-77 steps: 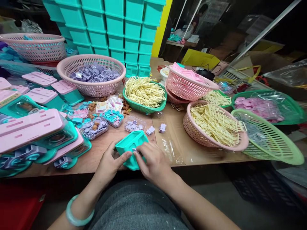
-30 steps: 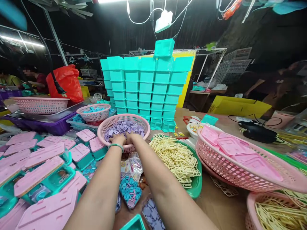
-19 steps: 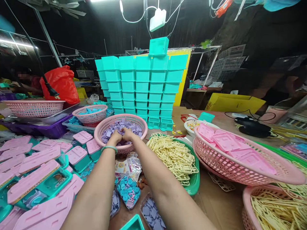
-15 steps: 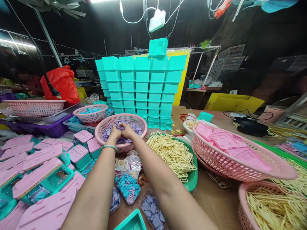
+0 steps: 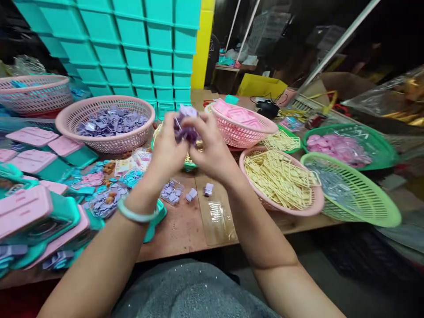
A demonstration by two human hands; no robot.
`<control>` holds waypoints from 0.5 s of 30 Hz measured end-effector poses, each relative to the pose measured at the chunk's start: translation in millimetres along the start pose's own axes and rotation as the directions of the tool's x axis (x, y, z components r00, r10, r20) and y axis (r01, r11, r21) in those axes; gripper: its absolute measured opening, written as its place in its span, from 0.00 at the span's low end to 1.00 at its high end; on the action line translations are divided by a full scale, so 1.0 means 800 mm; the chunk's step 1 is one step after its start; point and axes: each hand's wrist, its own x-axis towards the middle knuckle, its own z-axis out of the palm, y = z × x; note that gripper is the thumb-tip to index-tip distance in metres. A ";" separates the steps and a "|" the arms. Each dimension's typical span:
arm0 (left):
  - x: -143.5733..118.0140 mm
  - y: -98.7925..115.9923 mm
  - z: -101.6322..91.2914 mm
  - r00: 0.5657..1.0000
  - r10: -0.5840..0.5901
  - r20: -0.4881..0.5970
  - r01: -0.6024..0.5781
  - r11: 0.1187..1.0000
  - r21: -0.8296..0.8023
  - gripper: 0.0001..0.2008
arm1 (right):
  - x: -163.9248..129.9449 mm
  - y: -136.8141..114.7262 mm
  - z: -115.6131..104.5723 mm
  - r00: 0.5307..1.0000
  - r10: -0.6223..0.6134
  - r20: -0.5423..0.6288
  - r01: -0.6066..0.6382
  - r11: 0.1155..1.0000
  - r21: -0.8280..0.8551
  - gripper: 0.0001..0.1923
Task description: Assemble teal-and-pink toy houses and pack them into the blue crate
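Above the table's [image 5: 185,229] near edge, both hands are raised together in the air; left hand [image 5: 167,152] and right hand [image 5: 213,152] meet around a clump of purple plastic pieces [image 5: 186,128], fingers of each curled closed on it, the view blurred; a pale green bangle [image 5: 135,214] sits on the left wrist. Behind and left stands a pink basket [image 5: 106,143] filled with like purple pieces; a second pink basket of cream frames [image 5: 281,179] lies just right of the right forearm; loose purple bits [image 5: 198,193] rest on the tabletop beneath the hands.
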 end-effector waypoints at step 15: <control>-0.221 -0.092 0.141 0.945 0.169 0.280 -0.221 0.961 0.166 0.38 | -0.311 0.074 0.013 0.929 0.363 -0.067 -0.364 0.931 -0.005 0.26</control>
